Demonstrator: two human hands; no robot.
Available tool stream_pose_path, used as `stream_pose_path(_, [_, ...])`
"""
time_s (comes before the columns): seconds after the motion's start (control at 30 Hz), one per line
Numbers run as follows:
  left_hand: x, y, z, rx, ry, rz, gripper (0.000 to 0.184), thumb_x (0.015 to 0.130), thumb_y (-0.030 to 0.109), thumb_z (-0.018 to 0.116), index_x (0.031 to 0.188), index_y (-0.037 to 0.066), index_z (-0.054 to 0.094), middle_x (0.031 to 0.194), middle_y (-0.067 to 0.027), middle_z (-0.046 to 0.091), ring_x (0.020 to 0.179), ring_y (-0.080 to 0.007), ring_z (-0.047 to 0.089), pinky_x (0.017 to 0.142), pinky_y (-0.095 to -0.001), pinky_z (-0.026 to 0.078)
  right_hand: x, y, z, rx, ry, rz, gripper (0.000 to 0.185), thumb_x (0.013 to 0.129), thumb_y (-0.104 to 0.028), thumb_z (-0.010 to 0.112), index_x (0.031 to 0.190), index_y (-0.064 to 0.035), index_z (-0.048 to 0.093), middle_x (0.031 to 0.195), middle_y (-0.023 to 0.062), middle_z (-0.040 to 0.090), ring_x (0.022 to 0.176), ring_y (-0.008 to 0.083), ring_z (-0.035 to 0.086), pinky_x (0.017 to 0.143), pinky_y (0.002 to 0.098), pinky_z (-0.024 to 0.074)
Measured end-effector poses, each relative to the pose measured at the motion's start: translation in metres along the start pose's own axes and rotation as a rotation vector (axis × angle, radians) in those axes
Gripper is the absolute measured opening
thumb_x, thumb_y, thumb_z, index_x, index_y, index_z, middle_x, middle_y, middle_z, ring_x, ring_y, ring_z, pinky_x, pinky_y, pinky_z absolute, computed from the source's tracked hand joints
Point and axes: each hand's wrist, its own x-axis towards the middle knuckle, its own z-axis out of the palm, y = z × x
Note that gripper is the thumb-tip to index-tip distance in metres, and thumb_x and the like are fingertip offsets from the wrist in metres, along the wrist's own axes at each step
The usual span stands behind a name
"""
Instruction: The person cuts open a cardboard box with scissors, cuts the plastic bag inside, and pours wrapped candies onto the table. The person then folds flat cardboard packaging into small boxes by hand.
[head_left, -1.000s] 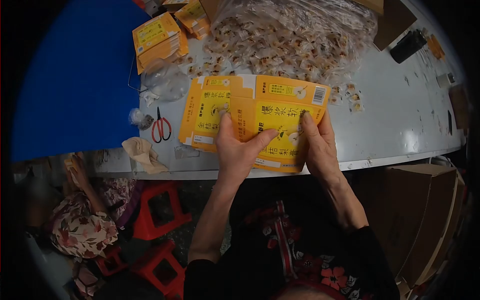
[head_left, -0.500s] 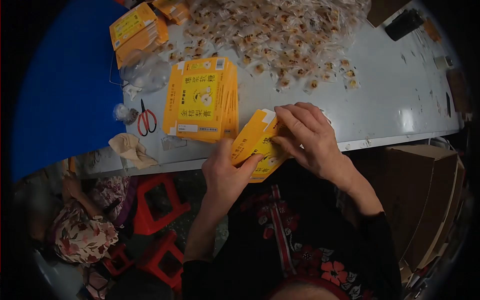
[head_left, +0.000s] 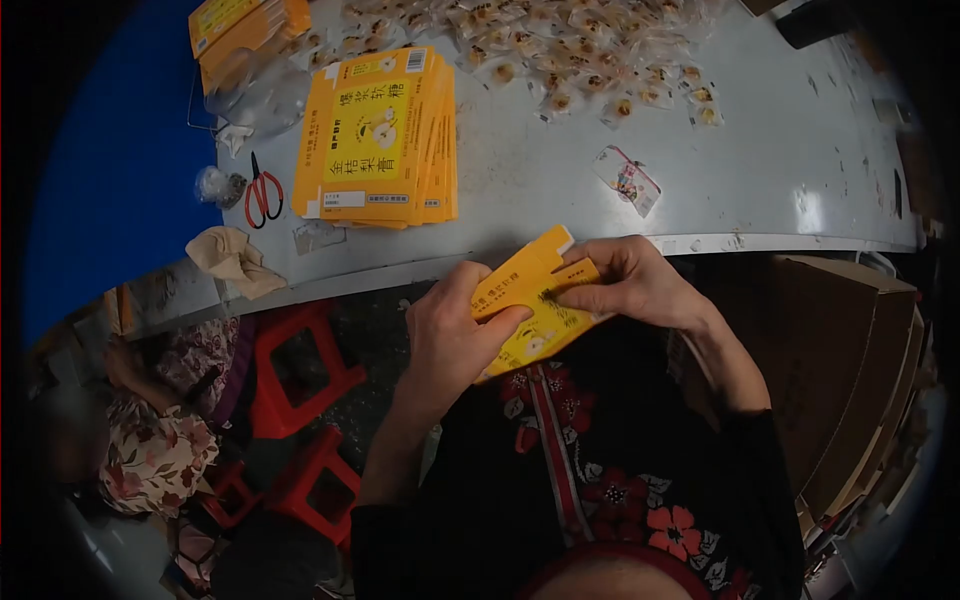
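Note:
Between my hands, in front of the table edge, is a yellow-orange carton (head_left: 535,325) with dark printing and a pear picture. My left hand (head_left: 450,335) is closed around its left side, thumb lying across the printed face. At the carton's upper right end, my right hand (head_left: 645,285) pinches the yellow card near the end flaps with thumb and fingers. One narrow flap sticks up beside the right fingers. A pile of flat cartons with the same print (head_left: 365,150) lies on the table beyond my left hand.
Wrapped candies (head_left: 570,60) are heaped at the back. A printed packet (head_left: 630,182), red-handled scissors (head_left: 263,195) and a beige cloth (head_left: 232,260) lie on the table (head_left: 520,190). Red stools (head_left: 300,375) and a person in floral clothing (head_left: 165,460) are left; a cardboard box (head_left: 840,370) stands right.
My right fingers have shifted on the carton's end, and its flaps sit differently. The view has tilted, so the table things appear higher. A printed packet now shows beyond my right hand.

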Motion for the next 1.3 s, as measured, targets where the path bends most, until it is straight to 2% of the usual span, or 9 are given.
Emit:
stream_pose_path(0.1, [-0.004,-0.006,-0.003,-0.137,-0.149,0.001,0.041,0.064,0.014,0.078,0.094,0.001,0.054,0.084,-0.0124,0.061,0.075,-0.0218,0.061,0.065,-0.0325,0.048,0.001,0.015,0.002,-0.056,-0.233,-0.017,0.026,0.082,-0.004,0.061,0.107,0.0024,0.06,0.093,0.0052,0.064,0.081,0.007,0.057,0.074,0.0214,0.0469])
stream_pose_path(0.17, [-0.009,-0.011,-0.006,0.359,-0.084,0.374,0.064,0.063,0.03,0.078,0.112,0.002,0.051,0.098,-0.0123,0.055,0.089,-0.0233,0.056,0.077,-0.0367,0.041,0.004,0.03,0.007,-0.094,-0.236,-0.02,0.022,0.084,-0.006,0.06,0.105,0.0019,0.061,0.093,0.0045,0.064,0.08,0.0064,0.056,0.074,0.0214,0.0465])
stream_pose_path(0.33, [-0.03,-0.002,-0.003,0.318,-0.132,0.318,0.075,0.064,0.033,0.077,0.121,-0.003,0.043,0.099,-0.0136,0.053,0.091,-0.0234,0.055,0.078,-0.0361,0.041,0.009,0.039,0.012,0.057,-0.362,-0.074,0.022,0.082,-0.006,0.061,0.103,0.002,0.062,0.096,0.0084,0.064,0.083,0.011,0.058,0.076,0.0236,0.0479])
stream_pose_path(0.57, [-0.009,-0.001,-0.039,-0.427,-0.265,-0.303,0.025,0.079,0.014,0.064,0.098,-0.002,0.063,0.081,-0.014,0.067,0.074,-0.0185,0.065,0.068,-0.0269,0.052,-0.005,-0.012,-0.007,-0.238,0.23,-0.645,0.04,0.079,-0.01,0.066,0.117,-0.0059,0.056,0.109,0.0095,0.059,0.101,0.0184,0.056,0.086,0.0305,0.046])
stream_pose_path(0.9, [0.006,-0.029,0.029,-1.133,0.014,-0.349,0.015,0.086,0.009,0.057,0.096,-0.002,0.062,0.085,-0.0063,0.065,0.075,-0.0097,0.061,0.066,-0.0232,0.05,0.013,0.034,-0.001,0.332,0.205,-0.291,0.032,0.089,-0.012,0.054,0.118,0.0018,0.051,0.1,0.0072,0.062,0.086,0.0105,0.059,0.075,0.0241,0.0499])
stream_pose_path(1.0, [0.01,-0.027,0.029,-0.918,0.01,-0.3,0.038,0.083,0.006,0.06,0.118,-0.002,0.049,0.101,-0.0122,0.061,0.084,-0.0137,0.06,0.07,-0.025,0.05,0.007,0.025,0.002,0.31,0.273,-0.318,0.033,0.09,-0.011,0.052,0.12,0.0013,0.049,0.103,0.007,0.061,0.089,0.0102,0.058,0.078,0.0244,0.0487])
stream_pose_path(1.1, [0.013,-0.002,0.012,-0.674,0.046,-0.109,0.102,0.071,0.014,0.074,0.14,0.003,0.0,0.133,-0.0195,0.03,0.114,-0.026,0.045,0.089,-0.0368,0.044,0.001,0.024,0.013,0.126,0.321,-0.458,0.043,0.091,-0.012,0.051,0.13,0.0001,0.038,0.116,0.0093,0.054,0.1,0.0123,0.053,0.086,0.026,0.0443])
stream_pose_path(1.17, [0.01,-0.005,0.012,-0.351,-0.039,-0.001,0.114,0.063,0.026,0.081,0.14,0.003,0.001,0.136,-0.0183,0.023,0.123,-0.0281,0.034,0.097,-0.0424,0.036,-0.008,0.018,0.027,-0.035,0.245,-0.454,0.054,0.089,-0.016,0.054,0.136,-0.0014,0.029,0.125,0.0114,0.046,0.106,0.0142,0.05,0.088,0.0283,0.0434])
stream_pose_path(1.3, [0.012,0.0,0.012,-1.087,-0.268,-0.199,0.126,0.055,0.037,0.083,0.14,0.003,-0.003,0.135,-0.0149,0.024,0.125,-0.0269,0.03,0.101,-0.0407,0.03,-0.004,0.028,0.025,-0.448,0.048,-0.682,0.075,0.083,-0.033,0.062,0.138,-0.0032,0.021,0.14,0.0206,0.022,0.126,0.0304,0.032,0.1,0.0398,0.032])
